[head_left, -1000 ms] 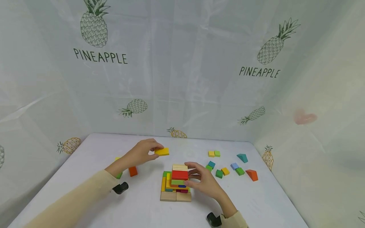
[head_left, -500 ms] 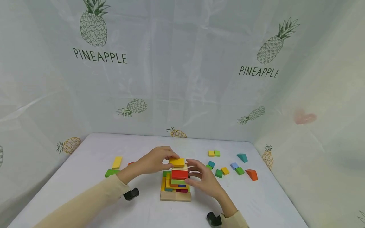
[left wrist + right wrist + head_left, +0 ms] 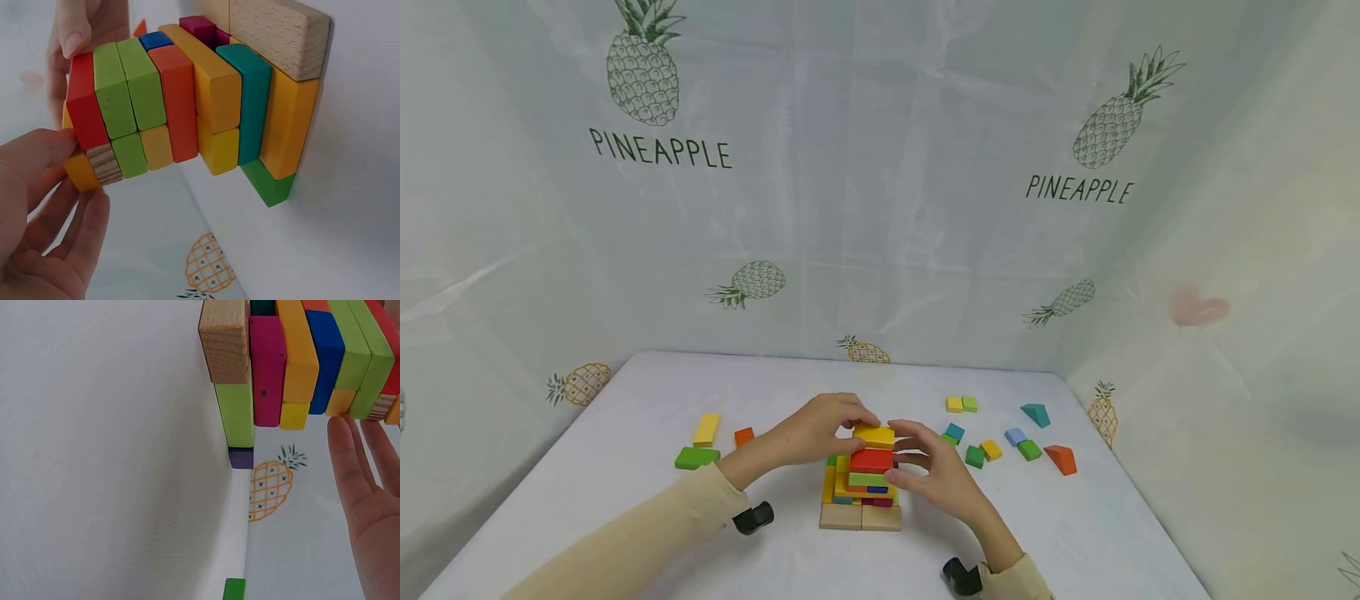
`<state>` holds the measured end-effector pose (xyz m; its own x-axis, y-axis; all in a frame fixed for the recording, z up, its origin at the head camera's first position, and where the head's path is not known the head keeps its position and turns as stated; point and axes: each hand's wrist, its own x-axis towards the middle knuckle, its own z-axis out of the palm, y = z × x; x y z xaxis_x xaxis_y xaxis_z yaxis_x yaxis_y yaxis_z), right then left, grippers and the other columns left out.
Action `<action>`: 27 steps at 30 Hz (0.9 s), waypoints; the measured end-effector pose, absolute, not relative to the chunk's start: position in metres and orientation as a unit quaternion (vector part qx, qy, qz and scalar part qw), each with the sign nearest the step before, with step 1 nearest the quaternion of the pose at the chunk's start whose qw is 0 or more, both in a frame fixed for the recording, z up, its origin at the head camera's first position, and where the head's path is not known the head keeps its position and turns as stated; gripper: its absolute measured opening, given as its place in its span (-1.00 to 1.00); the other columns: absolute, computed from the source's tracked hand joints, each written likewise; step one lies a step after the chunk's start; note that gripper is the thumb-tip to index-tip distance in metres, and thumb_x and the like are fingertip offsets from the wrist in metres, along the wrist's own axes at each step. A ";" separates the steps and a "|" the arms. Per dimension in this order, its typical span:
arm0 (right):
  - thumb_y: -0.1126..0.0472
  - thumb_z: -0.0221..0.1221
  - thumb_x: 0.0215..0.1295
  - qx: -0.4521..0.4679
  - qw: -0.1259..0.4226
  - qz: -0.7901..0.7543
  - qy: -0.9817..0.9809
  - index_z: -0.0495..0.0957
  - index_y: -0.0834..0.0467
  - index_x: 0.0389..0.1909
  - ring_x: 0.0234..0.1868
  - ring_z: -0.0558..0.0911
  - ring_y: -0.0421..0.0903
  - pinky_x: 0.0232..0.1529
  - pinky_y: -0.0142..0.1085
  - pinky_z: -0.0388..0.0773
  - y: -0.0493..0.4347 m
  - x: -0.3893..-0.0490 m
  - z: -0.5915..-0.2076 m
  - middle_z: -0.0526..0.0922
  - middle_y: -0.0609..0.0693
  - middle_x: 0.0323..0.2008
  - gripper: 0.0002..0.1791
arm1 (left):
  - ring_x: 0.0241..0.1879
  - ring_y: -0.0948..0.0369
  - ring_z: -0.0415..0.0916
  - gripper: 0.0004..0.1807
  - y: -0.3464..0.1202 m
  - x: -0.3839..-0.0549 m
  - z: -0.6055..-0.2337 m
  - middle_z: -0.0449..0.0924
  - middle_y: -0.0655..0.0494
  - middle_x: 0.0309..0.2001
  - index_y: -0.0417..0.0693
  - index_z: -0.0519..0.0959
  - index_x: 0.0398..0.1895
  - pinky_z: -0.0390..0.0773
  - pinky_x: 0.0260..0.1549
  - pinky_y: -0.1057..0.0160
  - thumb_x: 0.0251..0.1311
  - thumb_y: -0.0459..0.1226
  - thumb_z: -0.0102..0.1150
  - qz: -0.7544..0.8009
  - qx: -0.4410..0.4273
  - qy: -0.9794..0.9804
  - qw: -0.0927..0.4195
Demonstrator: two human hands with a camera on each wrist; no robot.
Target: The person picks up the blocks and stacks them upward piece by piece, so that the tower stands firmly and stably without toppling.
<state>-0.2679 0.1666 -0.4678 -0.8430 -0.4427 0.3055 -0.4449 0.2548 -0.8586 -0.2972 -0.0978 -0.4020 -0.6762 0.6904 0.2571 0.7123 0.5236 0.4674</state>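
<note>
A stepped tower of coloured wooden blocks point(image 3: 868, 480) stands at the front middle of the table. My left hand point(image 3: 825, 432) pinches a flat yellow block point(image 3: 874, 437) at the very top, right above the red block point(image 3: 872, 461). In the left wrist view, that yellow block lies flush against the red block and a ridged natural-wood block point(image 3: 104, 165). My right hand point(image 3: 936, 473) stays at the tower's right side, its thumb by the red block. The right wrist view has its fairly straight fingertips point(image 3: 340, 432) right at the upper blocks.
Left of the tower lie a yellow block point(image 3: 707, 430), a green block point(image 3: 697, 457) and an orange block point(image 3: 743, 437). Several small cubes, a teal triangle point(image 3: 1036, 414) and an orange wedge point(image 3: 1061, 459) are scattered to the right. A pineapple-print curtain point(image 3: 880, 208) hangs behind the table.
My left hand has carried the yellow block from the back left, rightward and down onto the tower's top. The right hand has stayed beside the tower.
</note>
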 end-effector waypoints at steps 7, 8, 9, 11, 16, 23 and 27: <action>0.15 0.51 0.30 0.272 -0.001 0.540 -0.796 0.45 -0.05 0.46 0.26 0.64 0.06 0.26 -0.27 0.63 0.167 -0.267 -0.466 0.58 -0.08 0.34 -0.27 | -0.11 0.36 0.59 -0.67 -0.100 -0.297 -0.403 0.67 0.30 -0.04 0.06 0.75 0.15 0.70 0.01 0.31 0.33 -0.26 0.47 -0.283 -0.399 -0.872 0.014; 0.14 0.51 0.30 0.272 -0.001 0.538 -0.797 0.45 -0.07 0.46 0.26 0.64 0.05 0.26 -0.27 0.63 0.166 -0.266 -0.466 0.58 -0.08 0.34 -0.27 | -0.11 0.36 0.59 -0.67 -0.100 -0.297 -0.403 0.67 0.29 -0.04 0.06 0.75 0.15 0.70 0.00 0.34 0.33 -0.26 0.47 -0.284 -0.401 -0.871 0.014; 0.14 0.51 0.30 0.272 0.000 0.537 -0.798 0.45 -0.08 0.46 0.25 0.65 0.04 0.26 -0.26 0.63 0.166 -0.266 -0.467 0.58 -0.07 0.34 -0.27 | -0.11 0.36 0.59 -0.67 -0.100 -0.297 -0.403 0.67 0.28 -0.04 0.05 0.76 0.14 0.69 0.00 0.36 0.33 -0.26 0.47 -0.284 -0.402 -0.870 0.015; 0.15 0.50 0.30 0.274 0.001 0.535 -0.799 0.45 -0.08 0.46 0.25 0.65 0.05 0.26 -0.26 0.63 0.166 -0.267 -0.468 0.58 -0.06 0.34 -0.27 | -0.11 0.36 0.59 -0.67 -0.100 -0.297 -0.404 0.68 0.28 -0.04 0.06 0.75 0.14 0.67 0.00 0.40 0.33 -0.26 0.47 -0.285 -0.403 -0.869 0.014; 0.16 0.50 0.31 0.279 0.000 0.535 -0.797 0.43 0.03 0.48 0.26 0.64 0.11 0.26 -0.26 0.63 0.166 -0.268 -0.469 0.57 -0.05 0.34 -0.25 | -0.09 0.34 0.61 -0.65 -0.102 -0.297 -0.405 0.68 0.29 -0.02 0.05 0.74 0.17 0.69 0.01 0.34 0.34 -0.25 0.47 -0.286 -0.405 -0.868 0.016; 0.16 0.51 0.29 0.277 -0.002 0.539 -0.796 0.44 0.04 0.48 0.26 0.63 0.13 0.27 -0.27 0.63 0.165 -0.268 -0.469 0.58 -0.07 0.33 -0.24 | 0.02 0.25 0.65 -0.56 -0.123 -0.298 -0.401 0.69 0.26 0.09 0.09 0.66 0.29 0.73 0.05 0.16 0.38 -0.16 0.43 -0.296 -0.386 -0.873 0.037; 0.15 0.50 0.30 0.275 0.002 0.535 -0.799 0.45 -0.12 0.45 0.25 0.64 0.09 0.27 -0.26 0.63 0.166 -0.269 -0.471 0.58 -0.11 0.32 -0.27 | 0.04 0.18 0.65 -0.56 -0.148 -0.300 -0.400 0.69 0.25 0.09 0.07 0.65 0.30 0.73 0.06 0.16 0.39 -0.15 0.42 -0.290 -0.372 -0.880 0.063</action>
